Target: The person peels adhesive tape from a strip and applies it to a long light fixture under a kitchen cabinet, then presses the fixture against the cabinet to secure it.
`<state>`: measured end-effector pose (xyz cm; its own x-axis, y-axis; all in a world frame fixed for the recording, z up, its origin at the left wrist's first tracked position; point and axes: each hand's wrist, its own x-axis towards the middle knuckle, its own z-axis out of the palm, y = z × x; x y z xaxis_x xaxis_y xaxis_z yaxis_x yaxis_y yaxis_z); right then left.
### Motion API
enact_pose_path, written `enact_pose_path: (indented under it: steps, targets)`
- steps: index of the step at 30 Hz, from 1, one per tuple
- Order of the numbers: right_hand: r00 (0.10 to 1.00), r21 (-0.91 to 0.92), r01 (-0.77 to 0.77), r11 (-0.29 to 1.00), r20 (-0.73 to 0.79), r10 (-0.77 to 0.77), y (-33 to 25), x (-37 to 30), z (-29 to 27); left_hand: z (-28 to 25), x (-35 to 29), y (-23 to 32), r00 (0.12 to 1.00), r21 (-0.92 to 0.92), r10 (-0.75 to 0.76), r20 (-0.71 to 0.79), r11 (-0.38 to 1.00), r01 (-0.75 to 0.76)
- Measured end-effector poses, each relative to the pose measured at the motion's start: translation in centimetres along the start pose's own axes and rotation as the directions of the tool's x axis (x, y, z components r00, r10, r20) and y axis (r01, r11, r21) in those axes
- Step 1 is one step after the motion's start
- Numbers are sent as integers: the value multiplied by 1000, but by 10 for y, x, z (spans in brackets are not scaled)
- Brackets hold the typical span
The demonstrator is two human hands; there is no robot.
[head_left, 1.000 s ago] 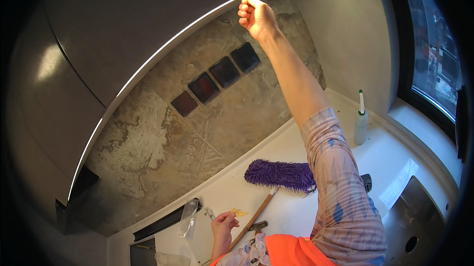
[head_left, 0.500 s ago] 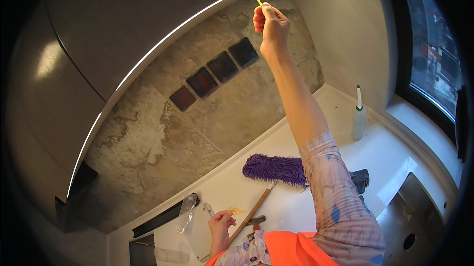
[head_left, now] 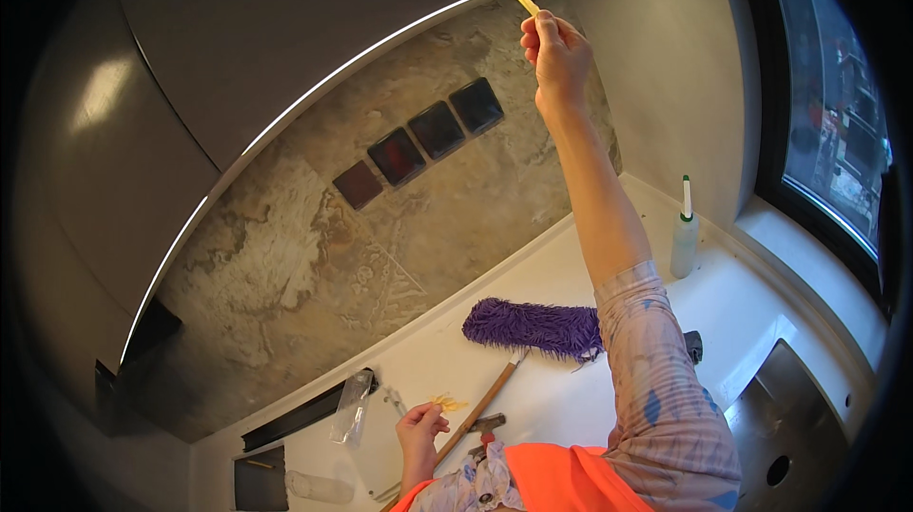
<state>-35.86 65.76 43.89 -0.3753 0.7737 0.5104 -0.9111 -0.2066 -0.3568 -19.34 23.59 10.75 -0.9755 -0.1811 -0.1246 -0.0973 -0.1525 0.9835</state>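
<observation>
My right hand (head_left: 561, 57), arm raised high, pinches the lower end of a thin strip of yellow tape (head_left: 523, 0). The strip slants up to the lit lower edge of the dark upper cabinet (head_left: 323, 27), meeting it beside a door seam. Low over the white counter, my left hand (head_left: 420, 426) is closed on a crumpled piece of yellow tape (head_left: 448, 404), whose loose ends stick out past the fingers. A wooden handle (head_left: 483, 407) lies beside that hand.
On the counter (head_left: 552, 265) lie a purple fluffy duster (head_left: 533, 327), a scraper-like tool (head_left: 489, 423) and a clear plastic sleeve (head_left: 353, 405). A spray bottle (head_left: 684, 244) stands near the window. A steel sink (head_left: 785, 417) is at lower right; dark square panels (head_left: 437, 128) sit on the stone-like wall.
The view has shifted a little. My right hand sits slightly farther right of the door seam, and the tape strip slants more. My left hand still holds its crumpled tape.
</observation>
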Motion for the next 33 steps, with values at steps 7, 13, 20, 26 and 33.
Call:
enact_pose_path:
  steps: [7,13,20,26,33]
  targets:
    - [994,-71,101,992,-39,-104,-2,-4,5,-2,-9,3,1000,-32,20,-3,999,-20]
    - [947,-323,283,903,-56,-317,-4,-4,-19,-3,0,-1,1000,-53,15,-6,999,-15]
    - [922,-483,256,837,382,-61,6,-79,-102,27,29,16,979,71,53,197,995,-68]
    - [962,-521,177,835,272,-35,-12,-58,-65,140,35,96,858,-67,256,445,965,-253]
    - [929,-353,-92,931,308,208,-14,45,2,163,14,101,789,-83,282,546,955,-284]
